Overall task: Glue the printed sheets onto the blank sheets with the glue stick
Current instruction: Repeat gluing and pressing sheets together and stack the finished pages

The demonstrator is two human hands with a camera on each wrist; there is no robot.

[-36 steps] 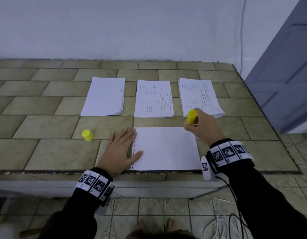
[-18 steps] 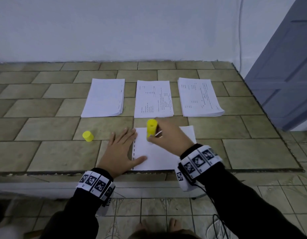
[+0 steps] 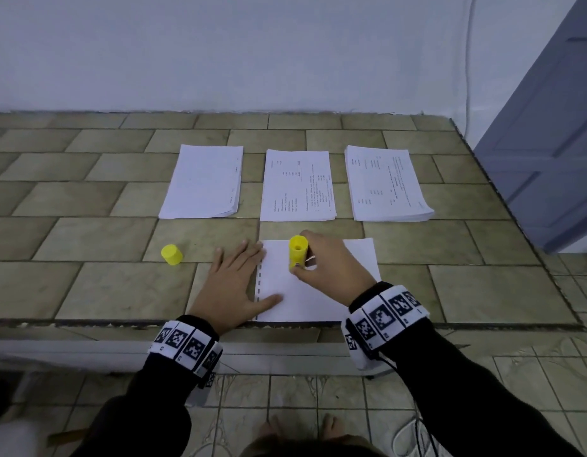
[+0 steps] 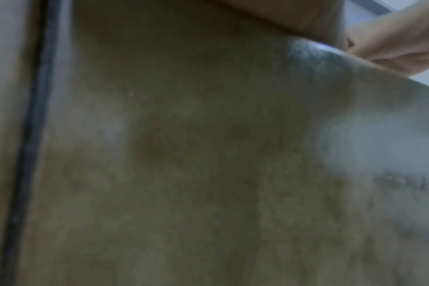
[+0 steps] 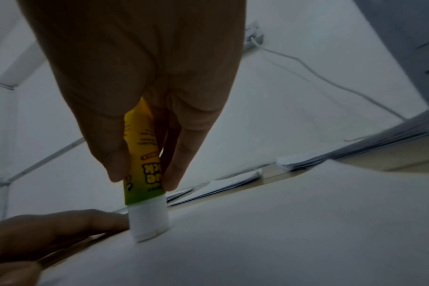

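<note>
A blank white sheet [image 3: 358,258] lies at the table's near edge. My right hand [image 3: 331,268] grips the yellow glue stick [image 3: 298,252], upright, with its white tip [image 5: 148,222] pressed on the sheet near the left side. My left hand [image 3: 232,285] lies flat and open on the sheet's left edge, thumb on the paper. The yellow cap [image 3: 171,254] stands on the table to the left. Behind are a blank stack [image 3: 203,183] and two printed stacks [image 3: 297,186] [image 3: 384,183]. The left wrist view is blurred.
The tiled table [image 3: 87,232] ends at a dark front edge [image 3: 87,323] and a right edge near a grey-blue door [image 3: 549,143]. A white wall [image 3: 252,54] closes the back. A cable [image 3: 468,61] hangs at the right.
My right hand has carried the glue stick from the sheet's far right corner leftward across the sheet, then slightly nearer. The left hand has stayed in place.
</note>
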